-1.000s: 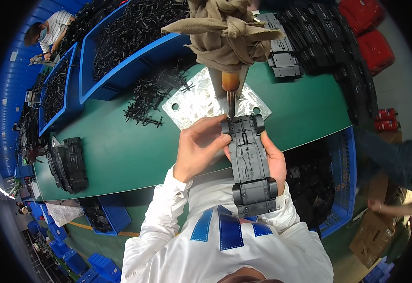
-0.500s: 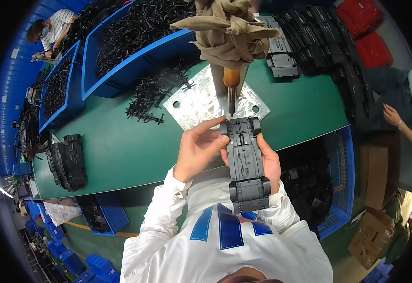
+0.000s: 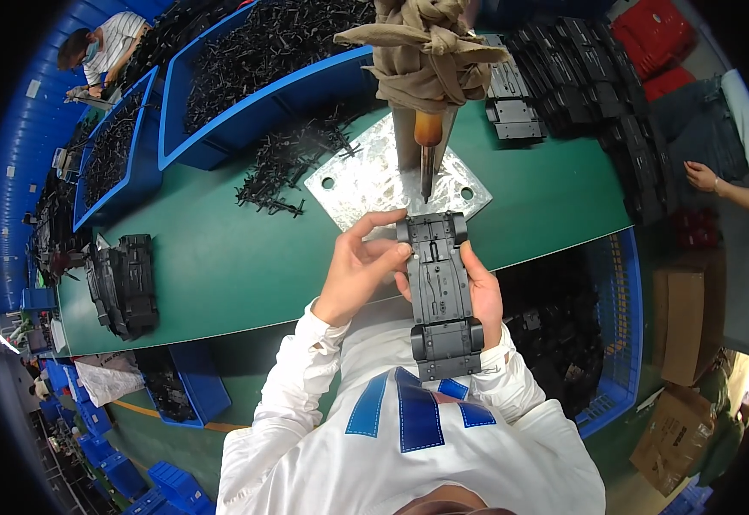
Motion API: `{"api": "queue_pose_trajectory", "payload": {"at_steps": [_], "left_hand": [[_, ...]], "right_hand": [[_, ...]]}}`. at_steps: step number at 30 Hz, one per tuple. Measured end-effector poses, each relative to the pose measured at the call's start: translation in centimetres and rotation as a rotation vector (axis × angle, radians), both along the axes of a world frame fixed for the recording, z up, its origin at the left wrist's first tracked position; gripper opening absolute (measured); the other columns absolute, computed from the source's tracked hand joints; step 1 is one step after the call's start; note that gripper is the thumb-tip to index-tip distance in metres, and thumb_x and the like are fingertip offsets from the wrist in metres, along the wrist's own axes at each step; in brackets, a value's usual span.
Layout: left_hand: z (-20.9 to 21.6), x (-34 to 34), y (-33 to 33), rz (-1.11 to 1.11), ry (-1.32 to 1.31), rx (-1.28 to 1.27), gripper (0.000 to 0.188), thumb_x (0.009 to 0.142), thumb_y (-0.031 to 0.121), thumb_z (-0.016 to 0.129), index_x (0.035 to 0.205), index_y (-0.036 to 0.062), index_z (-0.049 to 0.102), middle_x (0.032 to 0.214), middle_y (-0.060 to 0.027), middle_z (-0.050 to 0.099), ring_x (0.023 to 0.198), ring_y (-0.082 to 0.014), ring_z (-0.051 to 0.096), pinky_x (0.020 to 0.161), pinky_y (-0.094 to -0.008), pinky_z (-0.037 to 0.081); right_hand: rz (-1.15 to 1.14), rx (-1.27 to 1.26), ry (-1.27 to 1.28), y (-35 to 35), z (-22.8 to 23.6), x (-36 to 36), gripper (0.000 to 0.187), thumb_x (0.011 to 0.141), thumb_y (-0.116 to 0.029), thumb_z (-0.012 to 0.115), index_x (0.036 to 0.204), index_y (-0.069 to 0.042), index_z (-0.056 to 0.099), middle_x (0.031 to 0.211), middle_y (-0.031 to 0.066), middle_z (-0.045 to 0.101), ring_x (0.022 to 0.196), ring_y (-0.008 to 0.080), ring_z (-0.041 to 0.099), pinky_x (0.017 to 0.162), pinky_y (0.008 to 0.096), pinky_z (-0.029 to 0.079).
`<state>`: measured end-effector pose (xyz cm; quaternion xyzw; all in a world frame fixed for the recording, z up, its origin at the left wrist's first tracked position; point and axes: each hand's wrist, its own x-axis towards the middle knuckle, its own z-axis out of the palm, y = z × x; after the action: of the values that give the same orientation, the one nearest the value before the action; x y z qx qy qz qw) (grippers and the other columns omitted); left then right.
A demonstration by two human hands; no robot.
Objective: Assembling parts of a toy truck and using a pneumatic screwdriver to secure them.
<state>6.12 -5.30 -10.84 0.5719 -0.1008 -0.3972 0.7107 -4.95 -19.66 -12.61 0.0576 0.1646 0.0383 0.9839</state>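
Observation:
Between my two hands is a black plastic toy car chassis (image 3: 441, 296), held lengthwise in front of my chest with its ribbed underside up. My left hand (image 3: 350, 273) pinches the far left corner by the wheel arch, thumb and fingers closed on it. Along the right edge my right hand (image 3: 483, 290) grips the chassis, its fingers partly hidden underneath. Just beyond the far end, a heated iron with an amber collar and a dark pointed tip (image 3: 427, 176) points down, apart from the chassis. Knotted beige cloth (image 3: 426, 64) wraps its upper part.
A shiny metal plate (image 3: 340, 190) lies under the iron on the green table (image 3: 211, 279). Loose small black parts (image 3: 275, 172) lie beside a full blue bin (image 3: 258, 107). Black chassis (image 3: 576, 73) are stacked at right, more (image 3: 123, 287) at left. A co-worker's hand (image 3: 700, 176) shows at right.
The chassis and both hands have shifted slightly left relative to the iron, with the grip unchanged. The view has moved a little. At right, the co-worker's body and hand have moved.

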Motion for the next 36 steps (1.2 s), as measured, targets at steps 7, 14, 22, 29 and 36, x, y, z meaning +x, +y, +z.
{"api": "queue_pose_trajectory", "payload": {"at_steps": [7,14,22,29,36], "left_hand": [[-0.5,0.0,-0.1,0.058,0.033,-0.015,0.053,0.092,0.007,0.063,0.139,-0.0057,0.041,0.088,-0.0139,0.070,0.071,-0.0153,0.065,0.061,-0.0274,0.054],[-0.1,0.2,-0.3,0.041,0.065,-0.011,0.054,0.092,0.008,0.065,0.140,-0.0042,0.042,0.092,-0.0129,0.070,0.074,-0.0161,0.066,0.057,-0.0275,0.055],[-0.6,0.4,-0.5,0.095,0.078,-0.002,0.053,0.090,0.006,0.066,0.138,-0.0041,0.047,0.089,-0.0111,0.069,0.072,-0.0162,0.065,0.051,-0.0272,0.053],[-0.4,0.7,-0.7,0.128,0.047,-0.024,0.053,0.089,0.004,0.066,0.137,-0.0070,0.046,0.088,-0.0134,0.069,0.071,-0.0170,0.065,0.050,-0.0272,0.054],[0.3,1.0,-0.9,0.129,0.080,-0.015,0.049,0.089,0.003,0.066,0.136,-0.0020,0.051,0.084,-0.0053,0.067,0.068,-0.0098,0.062,0.049,-0.0238,0.054]], "right_hand": [[-0.002,-0.049,-0.016,0.1,-0.1,0.3,0.055,0.105,-0.041,0.033,0.138,0.002,0.044,0.130,0.0210,0.057,0.117,0.0342,0.058,0.109,0.0530,0.041],[-0.006,-0.035,-0.048,0.1,-0.1,0.3,0.055,0.105,-0.041,0.033,0.138,0.001,0.044,0.129,0.0208,0.058,0.118,0.0339,0.058,0.109,0.0530,0.040],[0.001,-0.027,-0.034,0.0,0.0,0.7,0.052,0.105,-0.040,0.034,0.136,0.000,0.046,0.129,0.0191,0.059,0.118,0.0311,0.059,0.109,0.0521,0.041],[0.035,-0.045,-0.075,-0.2,-0.3,1.0,0.052,0.105,-0.040,0.034,0.137,0.000,0.046,0.128,0.0185,0.059,0.117,0.0303,0.060,0.109,0.0519,0.042],[0.044,-0.097,-0.105,-0.4,-0.6,1.3,0.053,0.105,-0.041,0.033,0.137,0.000,0.045,0.129,0.0187,0.059,0.118,0.0298,0.060,0.109,0.0523,0.041]]}}
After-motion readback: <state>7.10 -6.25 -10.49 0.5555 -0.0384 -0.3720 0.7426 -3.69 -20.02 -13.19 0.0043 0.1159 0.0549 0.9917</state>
